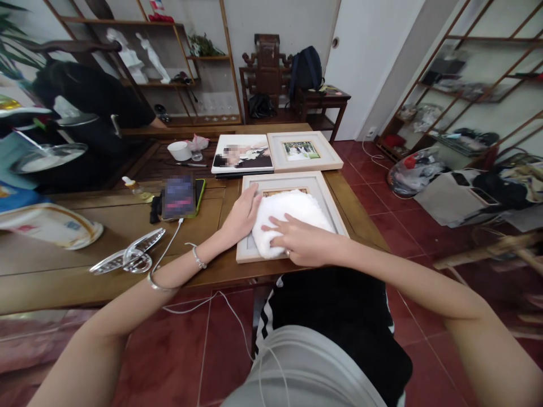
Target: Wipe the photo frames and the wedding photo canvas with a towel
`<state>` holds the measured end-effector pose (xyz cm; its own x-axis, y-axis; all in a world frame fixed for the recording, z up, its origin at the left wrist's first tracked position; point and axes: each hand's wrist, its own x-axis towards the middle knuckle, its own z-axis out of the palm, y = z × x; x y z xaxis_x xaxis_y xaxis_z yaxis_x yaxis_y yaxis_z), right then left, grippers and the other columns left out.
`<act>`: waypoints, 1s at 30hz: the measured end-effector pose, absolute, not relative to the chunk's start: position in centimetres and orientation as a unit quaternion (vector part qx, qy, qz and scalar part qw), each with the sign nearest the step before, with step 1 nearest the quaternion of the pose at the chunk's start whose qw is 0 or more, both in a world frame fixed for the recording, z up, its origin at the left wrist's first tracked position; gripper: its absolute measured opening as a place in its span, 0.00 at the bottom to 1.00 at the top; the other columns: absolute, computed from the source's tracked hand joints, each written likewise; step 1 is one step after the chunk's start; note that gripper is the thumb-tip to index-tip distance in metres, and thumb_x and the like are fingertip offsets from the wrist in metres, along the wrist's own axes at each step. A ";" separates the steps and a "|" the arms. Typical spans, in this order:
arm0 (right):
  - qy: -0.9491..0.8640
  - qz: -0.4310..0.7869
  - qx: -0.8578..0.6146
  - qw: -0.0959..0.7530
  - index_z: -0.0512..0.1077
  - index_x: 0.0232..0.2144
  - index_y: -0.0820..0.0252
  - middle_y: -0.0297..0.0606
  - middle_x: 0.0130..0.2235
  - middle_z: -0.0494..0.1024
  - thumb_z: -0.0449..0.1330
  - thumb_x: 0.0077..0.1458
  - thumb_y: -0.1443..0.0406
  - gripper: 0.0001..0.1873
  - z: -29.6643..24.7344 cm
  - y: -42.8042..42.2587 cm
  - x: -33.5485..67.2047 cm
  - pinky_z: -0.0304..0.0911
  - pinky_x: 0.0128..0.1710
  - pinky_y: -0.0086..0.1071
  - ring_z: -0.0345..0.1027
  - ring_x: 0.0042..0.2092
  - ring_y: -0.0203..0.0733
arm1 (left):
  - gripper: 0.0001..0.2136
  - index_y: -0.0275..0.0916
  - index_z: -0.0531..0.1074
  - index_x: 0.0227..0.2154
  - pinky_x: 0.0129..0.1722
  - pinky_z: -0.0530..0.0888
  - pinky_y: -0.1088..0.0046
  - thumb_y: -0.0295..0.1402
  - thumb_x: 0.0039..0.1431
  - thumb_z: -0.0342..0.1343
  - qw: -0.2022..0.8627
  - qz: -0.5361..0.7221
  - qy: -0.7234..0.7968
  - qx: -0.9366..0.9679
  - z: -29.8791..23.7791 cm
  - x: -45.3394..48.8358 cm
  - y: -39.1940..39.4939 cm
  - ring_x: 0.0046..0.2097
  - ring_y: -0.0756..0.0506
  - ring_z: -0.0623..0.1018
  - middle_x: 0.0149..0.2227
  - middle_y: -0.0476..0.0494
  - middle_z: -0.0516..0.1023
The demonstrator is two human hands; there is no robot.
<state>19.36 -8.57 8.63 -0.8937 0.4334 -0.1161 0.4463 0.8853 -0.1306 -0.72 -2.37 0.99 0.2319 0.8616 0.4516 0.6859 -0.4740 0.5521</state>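
A light wood picture frame (pixel 240 249) lies flat near the table's front edge. Bunched over its middle is a fluffy white cloth (pixel 311 212), hiding most of the picture inside. My right hand (pixel 303 240) lies on top of the cloth with fingers spread, pressing it against the frame. My left hand (pixel 244 215) rests along the frame's left side, fingers stretched out and touching the cloth's edge. Behind this frame lie a second light wood frame (pixel 333 159) with a small photo and a photo panel (pixel 220 168) beside it.
Left on the table (pixel 203 226) are a phone (pixel 199 195) with a cable, a clear hair claw (pixel 131 254), a dropper bottle (pixel 138 189), a white roll (pixel 179 150) and a plastic pack (pixel 55 223). A dark-sleeved person (pixel 93 93) is across the table. Bags (pixel 449 192) lie right.
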 end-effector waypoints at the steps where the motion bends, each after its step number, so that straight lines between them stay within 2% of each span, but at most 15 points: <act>1: 0.969 -0.067 0.234 0.037 0.74 0.49 0.68 0.56 0.64 0.65 0.52 0.51 0.78 0.24 8.6 -9.3 19.7 0.54 0.62 0.59 0.50 0.68 0.62 | 0.24 0.29 0.61 0.61 0.65 0.62 0.56 0.41 0.71 0.37 0.115 0.358 0.499 0.781 0.9 -0.7 -2.3 0.64 0.39 0.67 0.62 0.29 0.68; 5: 0.961 -0.040 0.273 0.024 0.74 0.50 0.68 0.56 0.65 0.63 0.53 0.52 0.77 0.23 8.1 -10.8 21.5 0.52 0.63 0.60 0.50 0.68 0.64 | 0.23 0.29 0.61 0.61 0.66 0.61 0.54 0.36 0.69 0.41 0.101 0.314 0.493 0.805 0.4 -1.0 -2.0 0.65 0.37 0.66 0.63 0.27 0.65; 8: 0.955 -0.037 0.292 0.019 0.74 0.49 0.67 0.53 0.65 0.63 0.54 0.51 0.76 0.22 7.7 -10.8 23.2 0.50 0.65 0.58 0.50 0.69 0.61 | 0.23 0.28 0.63 0.60 0.66 0.62 0.54 0.36 0.67 0.42 0.104 0.288 0.488 0.817 0.2 -1.2 -1.8 0.66 0.36 0.63 0.65 0.27 0.62; 11: 0.951 -0.026 0.307 -0.008 0.75 0.47 0.64 0.50 0.65 0.64 0.56 0.51 0.74 0.20 7.0 -10.3 25.0 0.48 0.66 0.56 0.49 0.69 0.56 | 0.23 0.29 0.63 0.60 0.65 0.63 0.52 0.37 0.68 0.42 0.110 0.273 0.489 0.821 0.0 -1.3 -1.6 0.66 0.36 0.63 0.65 0.29 0.63; 16: 0.933 0.002 0.357 -0.034 0.73 0.50 0.64 0.57 0.64 0.65 0.58 0.53 0.71 0.20 6.7 -8.0 27.0 0.50 0.65 0.54 0.55 0.67 0.55 | 0.22 0.33 0.64 0.60 0.63 0.65 0.49 0.37 0.68 0.42 0.115 0.263 0.491 0.822 -0.1 -1.3 -1.6 0.66 0.37 0.63 0.64 0.31 0.65; 18: 0.917 0.015 0.397 -0.040 0.70 0.53 0.64 0.57 0.63 0.66 0.58 0.53 0.71 0.24 7.2 -6.4 27.4 0.53 0.63 0.54 0.59 0.64 0.57 | 0.22 0.33 0.64 0.60 0.64 0.64 0.49 0.38 0.68 0.41 0.115 0.259 0.489 0.825 -0.1 -1.3 -1.5 0.66 0.37 0.63 0.64 0.31 0.65; 21: 0.879 0.010 0.472 -0.071 0.63 0.59 0.63 0.56 0.60 0.68 0.56 0.53 0.73 0.30 8.2 -3.2 27.9 0.64 0.54 0.50 0.68 0.56 0.59 | 0.23 0.31 0.65 0.59 0.64 0.63 0.50 0.39 0.68 0.42 0.115 0.257 0.485 0.828 0.0 -1.4 -1.5 0.67 0.37 0.63 0.64 0.30 0.65; 23: 0.850 0.013 0.516 -0.104 0.59 0.61 0.64 0.57 0.58 0.69 0.53 0.53 0.75 0.32 8.9 -0.9 27.8 0.67 0.49 0.48 0.69 0.53 0.59 | 0.23 0.32 0.66 0.59 0.64 0.63 0.50 0.39 0.68 0.42 0.112 0.262 0.484 0.827 0.0 -1.4 -1.5 0.66 0.37 0.63 0.64 0.30 0.65; 27: 0.822 0.058 0.545 -0.156 0.55 0.62 0.68 0.59 0.62 0.64 0.50 0.51 0.79 0.35 9.9 2.6 25.1 0.61 0.57 0.49 0.62 0.61 0.58 | 0.22 0.33 0.66 0.58 0.65 0.63 0.50 0.39 0.69 0.41 0.107 0.266 0.479 0.829 -0.1 -1.5 -1.4 0.66 0.38 0.64 0.63 0.31 0.66; 30: 0.863 0.075 0.473 -0.159 0.55 0.62 0.65 0.56 0.66 0.59 0.48 0.51 0.81 0.36 9.7 3.6 21.2 0.52 0.63 0.51 0.51 0.67 0.56 | 0.22 0.33 0.66 0.58 0.65 0.62 0.51 0.39 0.68 0.41 0.100 0.266 0.469 0.836 -0.3 -1.5 -1.3 0.66 0.38 0.64 0.63 0.32 0.67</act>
